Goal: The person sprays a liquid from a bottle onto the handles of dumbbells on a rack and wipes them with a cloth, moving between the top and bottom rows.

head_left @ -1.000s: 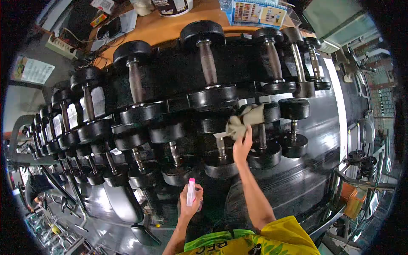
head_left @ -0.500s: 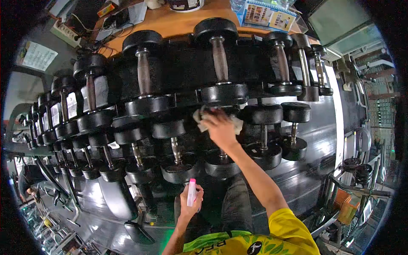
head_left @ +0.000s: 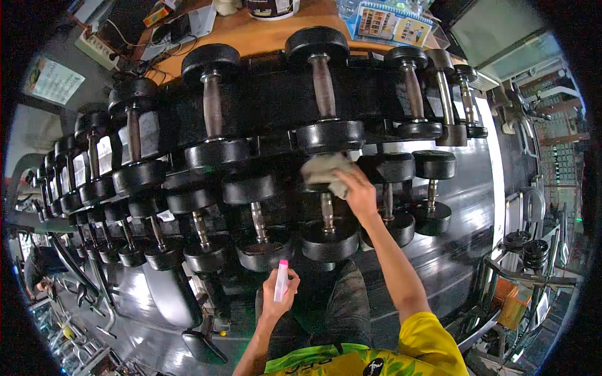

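Note:
My right hand (head_left: 362, 195) is closed on a pale, crumpled cloth (head_left: 323, 168), which covers the far head of a black dumbbell (head_left: 329, 243) on the lower rack tier. That dumbbell's metal handle and near head show below the cloth. Close to my body, my left hand (head_left: 274, 296) grips a spray bottle with a white and pink top (head_left: 281, 282); its body is mostly hidden by my fingers. Just beyond the left hand is the near head of another dumbbell (head_left: 264, 250). Above the cloth, an upper-tier dumbbell (head_left: 330, 136) rests on the rack.
Two tiers of black dumbbells run leftwards across the view. Behind them is a wooden desk (head_left: 251, 34) with a desk calendar (head_left: 392, 24) and a tub (head_left: 271, 7). A padded bench (head_left: 169, 297) stands at lower left, weight plates (head_left: 535, 250) at right. A person (head_left: 39, 266) is at far left.
My right hand has shifted right and slightly towards me, and the cloth now lies over the dumbbell head's top left of the hand. The left hand with the spray bottle has barely moved.

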